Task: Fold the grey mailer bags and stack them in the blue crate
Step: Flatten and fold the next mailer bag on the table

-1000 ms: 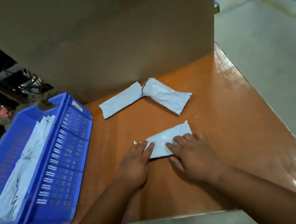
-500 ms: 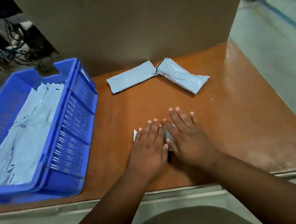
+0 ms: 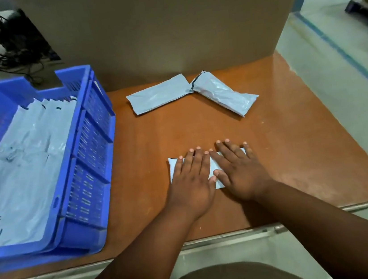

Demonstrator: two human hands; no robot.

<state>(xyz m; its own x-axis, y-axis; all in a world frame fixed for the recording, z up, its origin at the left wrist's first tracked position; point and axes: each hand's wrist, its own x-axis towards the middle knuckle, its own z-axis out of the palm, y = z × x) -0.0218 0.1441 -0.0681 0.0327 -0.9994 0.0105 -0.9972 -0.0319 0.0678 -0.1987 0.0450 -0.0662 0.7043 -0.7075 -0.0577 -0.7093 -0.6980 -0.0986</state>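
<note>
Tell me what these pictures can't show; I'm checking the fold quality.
- Head view: the mailer bag being pressed is mostly covered by the left hand and right hand, hiding its creases.
- Blue crate: left side cut off by the frame edge, so its stack can't be counted.

Cardboard panel [image 3: 163, 25], probably tangled cables [image 3: 9, 45].

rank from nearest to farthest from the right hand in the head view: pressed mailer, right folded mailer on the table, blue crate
1. pressed mailer, under the right hand
2. right folded mailer, beyond it
3. blue crate, far left
</note>
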